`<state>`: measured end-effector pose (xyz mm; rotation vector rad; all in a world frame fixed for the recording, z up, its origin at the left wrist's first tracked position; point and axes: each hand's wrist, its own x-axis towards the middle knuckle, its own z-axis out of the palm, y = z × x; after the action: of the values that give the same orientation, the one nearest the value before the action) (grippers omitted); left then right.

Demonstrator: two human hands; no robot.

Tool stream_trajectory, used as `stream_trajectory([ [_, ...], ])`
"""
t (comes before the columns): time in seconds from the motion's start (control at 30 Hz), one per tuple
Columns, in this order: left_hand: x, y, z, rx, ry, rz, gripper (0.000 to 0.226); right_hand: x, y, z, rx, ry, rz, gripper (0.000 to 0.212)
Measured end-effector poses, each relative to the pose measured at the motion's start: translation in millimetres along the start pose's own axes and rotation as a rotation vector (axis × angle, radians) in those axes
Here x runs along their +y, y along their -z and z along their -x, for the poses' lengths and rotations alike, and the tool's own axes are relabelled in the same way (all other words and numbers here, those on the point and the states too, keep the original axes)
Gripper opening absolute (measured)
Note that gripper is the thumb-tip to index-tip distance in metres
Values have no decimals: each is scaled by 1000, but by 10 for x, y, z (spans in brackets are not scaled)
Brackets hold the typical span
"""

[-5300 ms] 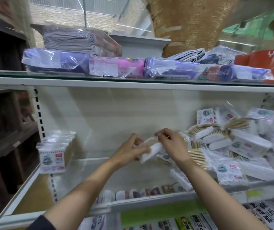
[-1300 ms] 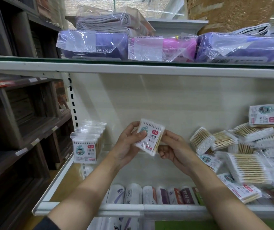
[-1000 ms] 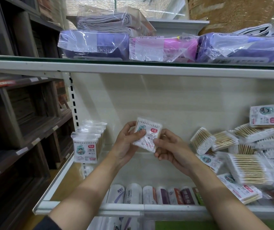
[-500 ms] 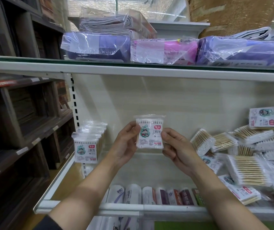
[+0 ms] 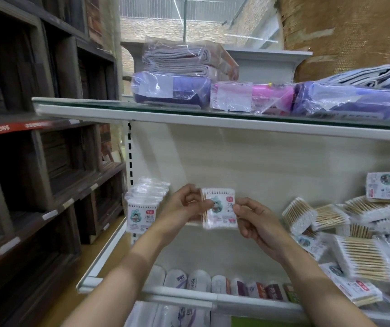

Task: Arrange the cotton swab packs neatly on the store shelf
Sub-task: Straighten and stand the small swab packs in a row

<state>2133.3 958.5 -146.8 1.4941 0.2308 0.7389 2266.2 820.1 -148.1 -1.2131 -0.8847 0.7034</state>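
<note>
The left hand (image 5: 184, 205) and the right hand (image 5: 257, 223) both pinched one cotton swab pack (image 5: 220, 208) by its side edges, above the shelf (image 5: 146, 290) and not touching it. Half a second earlier the pack was held a little higher and squarely facing the camera; now it stood lower, still upright with its label to the front, and nearer to the neat row of packs (image 5: 142, 208) at the left end of the shelf. This probably meant the pack was already turned the correct way and only had to be placed beside that row. The messy heap of packs (image 5: 354, 232) at the right was still waiting, so much of the task remained.
</note>
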Motion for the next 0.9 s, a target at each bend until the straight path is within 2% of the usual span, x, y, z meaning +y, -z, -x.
stream_trajectory([
  [0.23, 404, 625, 282, 81, -40, -291, 14, 21, -606, -102, -130, -28, 149, 11],
  [0.43, 510, 1067, 472, 199, -58, -407, 20, 107, -1097, -298, -150, 51, 364, 10],
  [0.53, 431, 1219, 539, 249, -54, -496, 15, 162, -1252, -346, -128, 79, 503, 11],
  [0.7, 180, 1359, 556, 294, 28, -659, 29, 343, -1352, -383, -116, 142, 862, 14],
  [0.8, 159, 1316, 536, 314, 50, -773, 34, 387, -1315, -368, -112, 142, 909, 27],
  [0.9, 246, 1235, 499, 325, -1, -946, 43, 361, -1292, -355, -127, 125, 912, 27],
])
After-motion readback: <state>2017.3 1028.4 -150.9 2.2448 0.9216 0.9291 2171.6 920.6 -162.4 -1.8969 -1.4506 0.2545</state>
